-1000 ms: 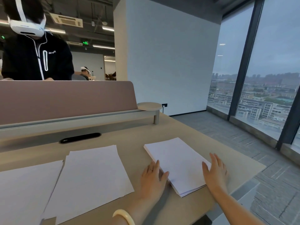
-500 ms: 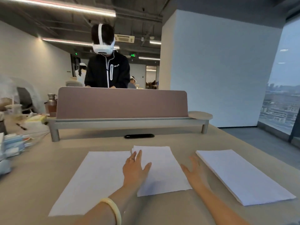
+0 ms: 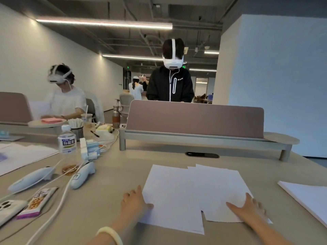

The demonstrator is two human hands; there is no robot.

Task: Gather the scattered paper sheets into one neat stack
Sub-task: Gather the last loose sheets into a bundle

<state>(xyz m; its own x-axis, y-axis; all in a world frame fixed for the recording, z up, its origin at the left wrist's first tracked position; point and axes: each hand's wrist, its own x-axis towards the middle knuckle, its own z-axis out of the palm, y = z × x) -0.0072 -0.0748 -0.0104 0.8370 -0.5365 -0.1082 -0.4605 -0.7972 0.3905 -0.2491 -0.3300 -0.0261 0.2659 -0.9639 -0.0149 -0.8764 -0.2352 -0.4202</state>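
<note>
Head view: a person at a shared office desk (image 3: 123, 174) brackets two loose paper sheets with bare hands, neither gripping anything. The left hand (image 3: 135, 203) lies flat and spread, its thumb touching the left edge of the larger sheet (image 3: 169, 197); the right hand (image 3: 247, 207) rests open, fingers splayed, on the near right corner of the second sheet (image 3: 223, 188). Between the two hands the sheets overlap but are skewed, their far edges stepped and their near edges uneven. Off to the right of the right hand, well apart from the loose pair, sits the squared stack of paper (image 3: 307, 198) they appear bound for. The likely next step is pushing the hands together to square the sheets, and there lies the risk: thin paper pressed from both sides may buckle rather than slide, or one sheet may ride under the other and stay crooked. To the left of the left hand, cables (image 3: 58, 197), controllers and a water bottle (image 3: 66, 138) crowd the desk, where a wide sweep could snag.
</note>
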